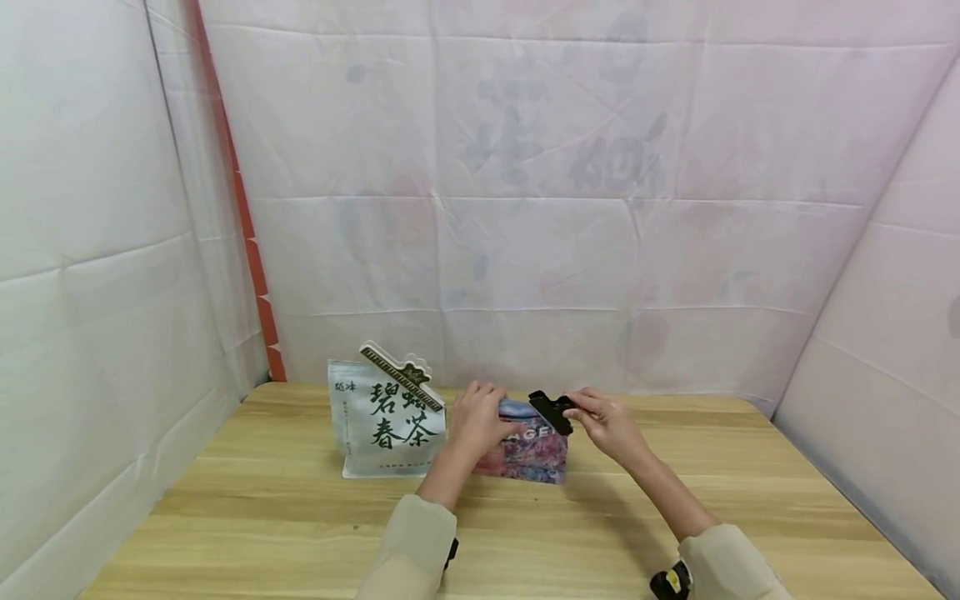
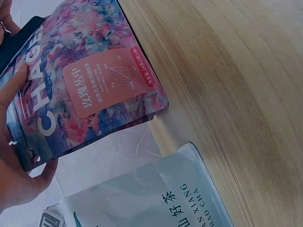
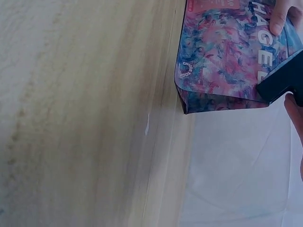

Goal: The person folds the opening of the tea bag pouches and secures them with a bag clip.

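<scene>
A pink-and-blue patterned tea pouch with large white lettering stands on the table. My left hand grips its upper left part, thumb across the front, as the left wrist view also shows on the pouch. My right hand pinches a black bulldog clip, which slants over the pouch's upper right corner. In the right wrist view the clip lies across that top corner; whether its jaws bite the pouch there I cannot tell.
Left of my left hand stands a pale tea pouch with dark brush characters. A white-and-dark decorated clip sits slanted on its upper right corner. White sheeting encloses the wooden table at the back and sides.
</scene>
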The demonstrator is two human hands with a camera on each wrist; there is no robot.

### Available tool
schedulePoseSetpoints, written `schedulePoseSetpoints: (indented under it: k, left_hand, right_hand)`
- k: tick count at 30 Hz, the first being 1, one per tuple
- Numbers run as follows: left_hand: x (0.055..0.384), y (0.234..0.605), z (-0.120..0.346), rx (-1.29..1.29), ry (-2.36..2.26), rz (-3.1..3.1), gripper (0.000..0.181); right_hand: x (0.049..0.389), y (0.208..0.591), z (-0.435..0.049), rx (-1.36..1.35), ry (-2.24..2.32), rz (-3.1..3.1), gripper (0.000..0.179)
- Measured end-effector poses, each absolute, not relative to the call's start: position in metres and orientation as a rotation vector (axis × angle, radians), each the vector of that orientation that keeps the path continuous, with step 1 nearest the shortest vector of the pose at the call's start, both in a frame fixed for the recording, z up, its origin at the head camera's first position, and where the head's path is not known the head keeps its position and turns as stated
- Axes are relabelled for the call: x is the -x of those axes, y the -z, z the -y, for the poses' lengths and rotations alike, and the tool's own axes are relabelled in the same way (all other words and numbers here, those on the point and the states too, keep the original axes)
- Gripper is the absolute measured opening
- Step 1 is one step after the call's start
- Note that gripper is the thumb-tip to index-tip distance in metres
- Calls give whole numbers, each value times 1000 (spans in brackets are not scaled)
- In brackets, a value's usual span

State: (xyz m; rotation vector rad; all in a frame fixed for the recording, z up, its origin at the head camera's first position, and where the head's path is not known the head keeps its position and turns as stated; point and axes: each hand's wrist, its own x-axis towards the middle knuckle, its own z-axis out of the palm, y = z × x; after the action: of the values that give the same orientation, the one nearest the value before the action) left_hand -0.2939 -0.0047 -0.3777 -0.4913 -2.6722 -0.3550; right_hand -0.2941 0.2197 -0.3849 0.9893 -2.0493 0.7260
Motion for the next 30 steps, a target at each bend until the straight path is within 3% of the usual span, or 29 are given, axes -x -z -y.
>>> schedulePoseSetpoints:
  k: [30]
  left_hand:
    - [294, 378, 3, 490, 343, 2653, 53]
  right_hand:
    - [292, 374, -210, -1091, -572, 2153, 28]
